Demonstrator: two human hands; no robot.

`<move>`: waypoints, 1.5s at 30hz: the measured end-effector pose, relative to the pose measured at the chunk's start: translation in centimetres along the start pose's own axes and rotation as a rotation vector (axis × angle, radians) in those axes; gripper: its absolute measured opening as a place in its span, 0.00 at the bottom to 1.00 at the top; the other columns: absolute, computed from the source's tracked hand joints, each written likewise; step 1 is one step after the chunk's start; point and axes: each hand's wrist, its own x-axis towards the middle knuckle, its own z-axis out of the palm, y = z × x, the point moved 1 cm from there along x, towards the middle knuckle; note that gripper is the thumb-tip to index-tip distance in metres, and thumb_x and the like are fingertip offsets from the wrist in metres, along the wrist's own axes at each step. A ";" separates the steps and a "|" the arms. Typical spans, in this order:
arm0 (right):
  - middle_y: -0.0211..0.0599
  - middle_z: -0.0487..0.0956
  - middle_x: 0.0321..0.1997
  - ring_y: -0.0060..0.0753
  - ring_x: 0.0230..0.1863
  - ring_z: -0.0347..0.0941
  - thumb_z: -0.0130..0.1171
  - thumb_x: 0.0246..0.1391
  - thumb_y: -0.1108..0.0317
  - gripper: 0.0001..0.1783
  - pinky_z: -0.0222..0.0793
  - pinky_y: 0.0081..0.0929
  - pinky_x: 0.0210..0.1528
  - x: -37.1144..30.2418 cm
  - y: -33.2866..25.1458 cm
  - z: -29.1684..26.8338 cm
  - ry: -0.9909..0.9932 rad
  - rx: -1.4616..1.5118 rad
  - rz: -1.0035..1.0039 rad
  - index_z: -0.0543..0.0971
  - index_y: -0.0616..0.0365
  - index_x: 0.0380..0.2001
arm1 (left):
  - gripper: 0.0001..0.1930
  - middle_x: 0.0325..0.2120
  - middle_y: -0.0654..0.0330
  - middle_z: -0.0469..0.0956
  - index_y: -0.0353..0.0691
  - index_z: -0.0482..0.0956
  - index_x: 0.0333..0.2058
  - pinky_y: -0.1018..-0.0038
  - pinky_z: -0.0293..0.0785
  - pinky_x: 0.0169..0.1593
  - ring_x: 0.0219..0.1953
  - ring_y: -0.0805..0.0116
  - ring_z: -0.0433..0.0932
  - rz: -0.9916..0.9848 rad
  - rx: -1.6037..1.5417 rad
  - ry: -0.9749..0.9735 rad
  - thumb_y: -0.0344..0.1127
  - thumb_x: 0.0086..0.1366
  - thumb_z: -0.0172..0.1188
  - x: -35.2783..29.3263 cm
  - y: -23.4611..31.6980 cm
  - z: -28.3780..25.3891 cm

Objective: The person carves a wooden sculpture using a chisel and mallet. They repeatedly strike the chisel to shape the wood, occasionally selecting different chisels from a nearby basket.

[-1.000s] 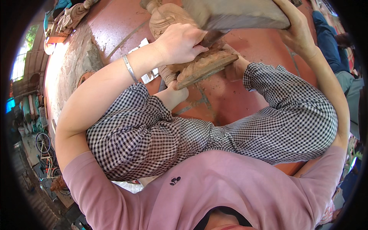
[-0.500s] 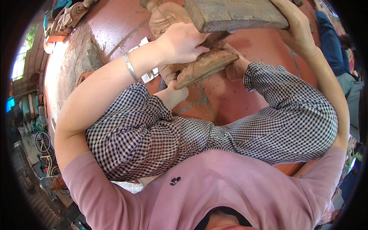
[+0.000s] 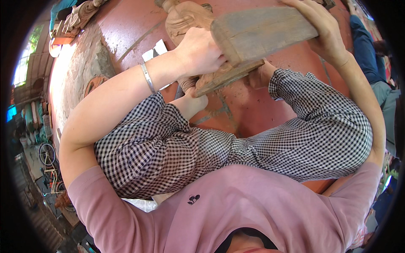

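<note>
The left hand (image 3: 200, 52) is closed into a fist, knuckles up, fingers curled tight and the thumb tucked toward the palm. Its wrist is straight and carries a thin metal bangle (image 3: 147, 77). The bare left forearm runs down and to the left, and the elbow is bent sharply near the left side of the body. The right hand (image 3: 320, 36) is raised higher, fingers wrapped over and around in a firm grip, with the back of the hand facing out. The bare right forearm drops steeply along the right side, and the elbow is bent beside the hip. The two hands are near each other, but apart.
</note>
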 end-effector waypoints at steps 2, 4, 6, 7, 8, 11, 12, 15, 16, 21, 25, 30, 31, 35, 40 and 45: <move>0.46 0.77 0.43 0.48 0.43 0.76 0.71 0.38 0.66 0.37 0.70 0.37 0.46 0.4 -0.3 -1.7 -0.258 -0.144 0.063 0.72 0.59 0.56 | 0.11 0.25 0.56 0.81 0.44 0.80 0.38 0.61 0.75 0.26 0.27 0.54 0.81 -0.005 0.120 -0.002 0.39 0.56 0.61 -0.4 -0.2 0.5; 0.47 0.77 0.44 0.49 0.44 0.76 0.71 0.38 0.66 0.38 0.70 0.38 0.47 -0.3 1.1 -0.6 -0.116 -0.100 0.008 0.72 0.59 0.56 | 0.10 0.25 0.56 0.80 0.44 0.80 0.36 0.61 0.74 0.25 0.26 0.54 0.81 0.003 0.116 0.016 0.39 0.56 0.61 -0.3 -0.1 0.6; 0.47 0.77 0.43 0.50 0.44 0.76 0.69 0.38 0.68 0.36 0.71 0.38 0.47 -0.5 1.1 -0.9 -0.149 -0.121 0.038 0.72 0.59 0.56 | 0.09 0.25 0.56 0.80 0.44 0.80 0.34 0.62 0.74 0.25 0.26 0.54 0.80 0.018 0.089 0.062 0.40 0.57 0.61 -0.3 -0.1 0.5; 0.47 0.78 0.43 0.51 0.44 0.76 0.68 0.38 0.70 0.35 0.71 0.38 0.47 -0.2 0.8 -1.1 -0.163 -0.129 0.052 0.73 0.59 0.55 | 0.09 0.25 0.56 0.80 0.44 0.80 0.33 0.62 0.74 0.25 0.26 0.54 0.80 0.030 0.065 0.099 0.40 0.57 0.61 -0.3 -0.1 0.1; 0.47 0.78 0.42 0.52 0.43 0.76 0.67 0.39 0.71 0.34 0.71 0.38 0.47 0.0 0.6 -1.3 -0.178 -0.138 0.067 0.73 0.59 0.55 | 0.09 0.25 0.55 0.80 0.43 0.80 0.33 0.62 0.74 0.26 0.26 0.54 0.80 -0.007 0.095 0.012 0.40 0.57 0.61 -0.2 -0.1 0.1; 0.48 0.78 0.44 0.54 0.45 0.76 0.65 0.41 0.73 0.31 0.71 0.38 0.49 -0.1 0.3 -1.1 -0.166 -0.136 0.129 0.74 0.58 0.54 | 0.10 0.23 0.54 0.79 0.41 0.80 0.33 0.64 0.74 0.28 0.27 0.55 0.80 -0.081 0.043 -0.113 0.41 0.58 0.62 -0.1 -0.1 -0.5; 0.48 0.78 0.44 0.54 0.46 0.76 0.65 0.41 0.74 0.31 0.71 0.38 0.49 -0.3 0.3 -0.8 -0.141 -0.097 0.130 0.74 0.58 0.54 | 0.10 0.23 0.55 0.79 0.41 0.80 0.33 0.65 0.74 0.28 0.26 0.56 0.80 -0.102 0.001 -0.129 0.41 0.59 0.63 -0.1 -0.2 -0.8; 0.47 0.79 0.46 0.52 0.48 0.76 0.64 0.42 0.74 0.31 0.72 0.38 0.50 -0.3 0.4 -0.5 -0.085 0.010 0.158 0.73 0.57 0.54 | 0.10 0.20 0.56 0.77 0.39 0.80 0.33 0.66 0.72 0.30 0.25 0.59 0.78 -0.363 -0.423 -0.161 0.41 0.61 0.63 -0.5 -1.6 -1.6; 0.47 0.79 0.47 0.52 0.49 0.76 0.64 0.43 0.74 0.31 0.72 0.37 0.51 -0.3 0.4 -0.5 -0.077 0.036 0.185 0.73 0.57 0.55 | 0.10 0.20 0.56 0.76 0.39 0.80 0.33 0.66 0.71 0.29 0.24 0.59 0.78 -0.367 -0.445 -0.126 0.40 0.61 0.63 -0.8 -2.0 -1.4; 0.48 0.78 0.50 0.49 0.52 0.76 0.66 0.44 0.73 0.32 0.71 0.35 0.54 -0.1 0.4 -0.5 -0.081 0.090 0.252 0.72 0.58 0.56 | 0.09 0.19 0.56 0.77 0.42 0.79 0.33 0.61 0.71 0.30 0.25 0.55 0.78 -0.269 -0.337 -0.062 0.41 0.62 0.63 -1.4 -1.5 -0.9; 0.48 0.77 0.54 0.44 0.56 0.74 0.68 0.42 0.71 0.36 0.68 0.35 0.57 -0.3 1.3 -0.7 -0.078 0.308 0.169 0.69 0.61 0.58 | 0.10 0.21 0.55 0.80 0.45 0.79 0.36 0.58 0.74 0.32 0.28 0.51 0.80 -0.175 -0.150 -0.015 0.43 0.61 0.62 -1.2 -0.9 -0.7; 0.48 0.75 0.56 0.40 0.58 0.72 0.69 0.41 0.70 0.39 0.65 0.34 0.60 -1.0 1.7 -0.1 0.024 0.428 0.122 0.68 0.63 0.59 | 0.12 0.22 0.55 0.80 0.46 0.80 0.38 0.58 0.75 0.33 0.28 0.51 0.81 -0.274 -0.072 -0.123 0.45 0.61 0.61 -0.7 0.2 -0.9; 0.48 0.76 0.55 0.42 0.57 0.73 0.69 0.41 0.71 0.38 0.66 0.34 0.59 -0.6 1.4 -0.4 -0.019 0.346 0.127 0.69 0.62 0.59 | 0.12 0.22 0.55 0.80 0.47 0.80 0.38 0.58 0.76 0.33 0.28 0.51 0.81 -0.281 -0.062 -0.132 0.45 0.60 0.61 -0.7 0.3 -0.9; 0.50 0.78 0.48 0.53 0.49 0.75 0.66 0.43 0.73 0.31 0.71 0.38 0.52 0.6 0.1 -1.2 -0.181 -0.052 0.101 0.73 0.59 0.55 | 0.12 0.22 0.55 0.80 0.47 0.81 0.39 0.58 0.76 0.33 0.29 0.53 0.81 -0.251 0.058 -0.107 0.45 0.60 0.62 -1.2 0.4 -0.2; 0.48 0.78 0.49 0.46 0.51 0.76 0.64 0.46 0.76 0.30 0.70 0.35 0.53 0.2 0.0 -0.6 -0.105 0.099 0.212 0.71 0.60 0.55 | 0.12 0.21 0.57 0.80 0.41 0.81 0.36 0.66 0.75 0.32 0.28 0.60 0.81 -0.373 -0.259 -0.076 0.42 0.60 0.64 -1.2 -0.4 -0.8; 0.44 0.78 0.50 0.33 0.53 0.74 0.65 0.48 0.78 0.31 0.68 0.29 0.56 -0.1 0.6 -0.1 -0.100 0.325 0.381 0.69 0.61 0.57 | 0.07 0.31 0.65 0.77 0.36 0.76 0.37 0.76 0.75 0.42 0.36 0.76 0.77 -0.418 -0.669 -0.054 0.30 0.63 0.65 0.0 -2.5 -1.2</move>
